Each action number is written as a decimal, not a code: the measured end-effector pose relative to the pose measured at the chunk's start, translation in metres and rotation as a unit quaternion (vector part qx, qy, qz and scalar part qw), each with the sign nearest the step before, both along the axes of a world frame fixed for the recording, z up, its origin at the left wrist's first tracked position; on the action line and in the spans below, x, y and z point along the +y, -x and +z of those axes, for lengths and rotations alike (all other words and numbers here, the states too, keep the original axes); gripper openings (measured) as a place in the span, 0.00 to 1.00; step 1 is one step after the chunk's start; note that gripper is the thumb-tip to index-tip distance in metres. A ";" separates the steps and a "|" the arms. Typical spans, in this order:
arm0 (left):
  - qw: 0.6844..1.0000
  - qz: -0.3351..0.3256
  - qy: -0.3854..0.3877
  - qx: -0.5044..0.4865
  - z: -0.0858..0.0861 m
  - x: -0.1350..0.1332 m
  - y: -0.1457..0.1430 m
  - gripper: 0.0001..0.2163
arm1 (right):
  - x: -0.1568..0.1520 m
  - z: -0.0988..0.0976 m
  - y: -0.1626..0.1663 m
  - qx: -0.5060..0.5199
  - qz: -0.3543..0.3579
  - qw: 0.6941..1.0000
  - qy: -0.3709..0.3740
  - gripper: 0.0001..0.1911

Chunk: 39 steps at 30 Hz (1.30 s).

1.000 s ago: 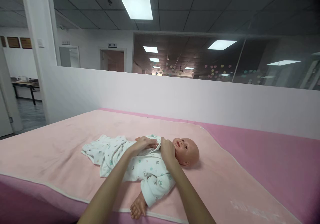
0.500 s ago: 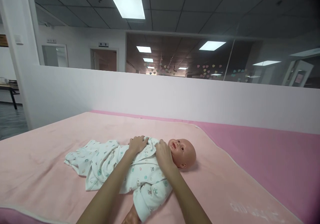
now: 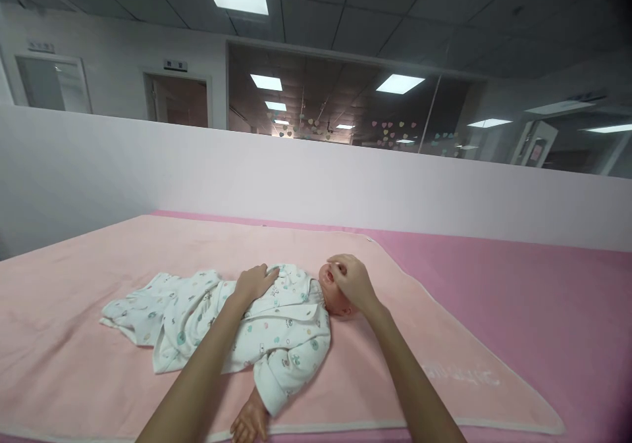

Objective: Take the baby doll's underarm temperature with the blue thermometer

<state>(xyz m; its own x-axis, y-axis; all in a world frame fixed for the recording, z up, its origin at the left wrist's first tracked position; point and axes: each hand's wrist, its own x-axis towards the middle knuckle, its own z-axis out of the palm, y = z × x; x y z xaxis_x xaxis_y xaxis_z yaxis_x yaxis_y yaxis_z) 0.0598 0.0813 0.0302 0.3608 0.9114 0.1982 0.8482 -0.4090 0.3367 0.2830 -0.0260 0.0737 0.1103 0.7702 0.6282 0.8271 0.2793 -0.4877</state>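
Observation:
A baby doll [image 3: 276, 334] in a white printed romper lies on its back on a light pink blanket [image 3: 99, 278], head to the right. My left hand [image 3: 254, 282] rests flat on the doll's chest, fingers spread on the cloth. My right hand [image 3: 351, 282] lies over the doll's head [image 3: 326, 289], covering most of the face, with fingers curled loosely on it. The doll's bare hand [image 3: 247, 423] sticks out of a sleeve near the blanket's front edge.
The blanket lies on a darker pink mattress [image 3: 518, 298]. A white partition wall [image 3: 296, 173] runs behind the bed, with glass panes above it. Doors [image 3: 180, 101] show in the far room at the left.
My right hand left the romper's collar and moved right onto the doll's head. My left hand stayed on the chest. The camera turned right and the doll shifted left in view.

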 end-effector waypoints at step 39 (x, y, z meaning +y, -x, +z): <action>0.999 -0.001 -0.049 -0.019 0.001 -0.013 0.009 0.19 | 0.008 -0.022 -0.057 0.374 0.119 0.915 0.098 0.18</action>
